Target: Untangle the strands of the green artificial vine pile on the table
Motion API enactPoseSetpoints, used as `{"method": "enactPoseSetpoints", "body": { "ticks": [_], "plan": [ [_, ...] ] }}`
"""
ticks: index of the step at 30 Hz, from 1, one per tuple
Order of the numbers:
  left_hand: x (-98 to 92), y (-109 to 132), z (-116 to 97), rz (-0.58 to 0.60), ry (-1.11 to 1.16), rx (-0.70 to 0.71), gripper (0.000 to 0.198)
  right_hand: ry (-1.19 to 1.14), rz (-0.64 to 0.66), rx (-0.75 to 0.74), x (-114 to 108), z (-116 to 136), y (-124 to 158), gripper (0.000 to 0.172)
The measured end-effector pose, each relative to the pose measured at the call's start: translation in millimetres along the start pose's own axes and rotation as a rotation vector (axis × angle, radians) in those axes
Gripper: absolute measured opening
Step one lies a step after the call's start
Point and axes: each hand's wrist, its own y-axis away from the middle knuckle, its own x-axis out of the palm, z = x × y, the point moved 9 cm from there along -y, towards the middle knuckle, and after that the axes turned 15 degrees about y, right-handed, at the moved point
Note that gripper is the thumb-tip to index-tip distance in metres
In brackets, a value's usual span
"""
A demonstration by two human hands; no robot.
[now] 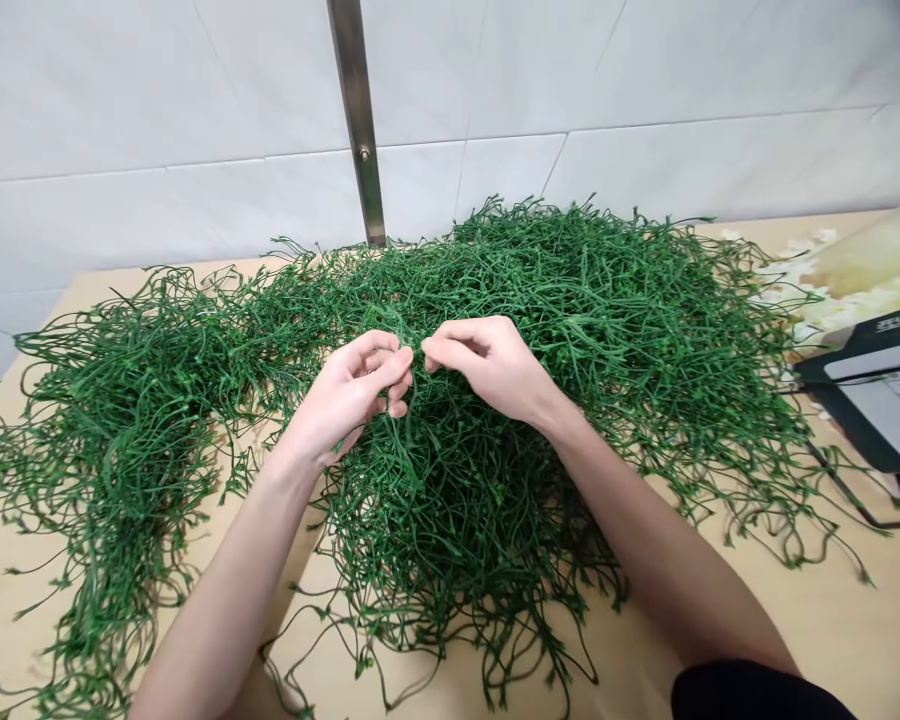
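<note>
A big tangled heap of thin green artificial plant stems [480,520] spreads over the table, with small forked tips on many stems. Above the middle of the heap my left hand [360,385] pinches thumb against fingers, and a thin green stem [399,322] shows at its fingertips. My right hand [487,365] is just to the right, its thumb and index finger pressed together, a small gap from the left fingertips. Whatever lies in the right pinch is too small to make out.
The light wooden table [855,620] backs onto a pale tiled wall [195,90]. A metal upright [358,130] stands against the wall behind the heap. At the right are a black-framed device with a pale panel [885,390], a black cable, and white flowers [802,290].
</note>
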Motion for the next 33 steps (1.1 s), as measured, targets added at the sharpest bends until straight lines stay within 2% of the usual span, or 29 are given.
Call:
{"method": "enactPoseSetpoints", "body": {
  "ticks": [4, 7, 11, 19, 25, 29, 33],
  "plan": [
    [-3.7, 3.3, -10.0, -0.056, -0.078, 0.074, 0.034, 0.216, 0.002, -0.137, 2.5, 18.3, 4.6, 0.024],
    [-1.7, 3.9, -11.7, -0.044, -0.083, 0.081, 0.034, 0.248, 0.077, -0.239, 10.5, 24.4, 7.1, 0.024],
    [0.7, 4.3, -14.0, -0.033, -0.09, 0.109, 0.033, 0.26, 0.106, -0.31, 14.7, 26.4, 8.8, 0.022],
    [7.4, 5.9, -5.1, 0.029, -0.166, 0.062, 0.03, 0.416, -0.023, -0.421, 16.7, 32.6, 12.7, 0.026],
    [12.2, 4.0, 4.6, 0.063, -0.08, 0.009, 0.026, 0.4, -0.105, -0.457, 16.3, 34.8, 14.5, 0.026],
    [10.4, 2.2, 9.5, 0.045, 0.061, -0.053, 0.027, 0.353, -0.093, -0.459, 16.5, 35.5, 13.2, 0.027],
    [11.4, -1.0, 14.5, 0.077, 0.194, -0.113, 0.025, 0.347, -0.035, -0.468, 18.4, 35.4, 11.7, 0.027]
  ]
}}
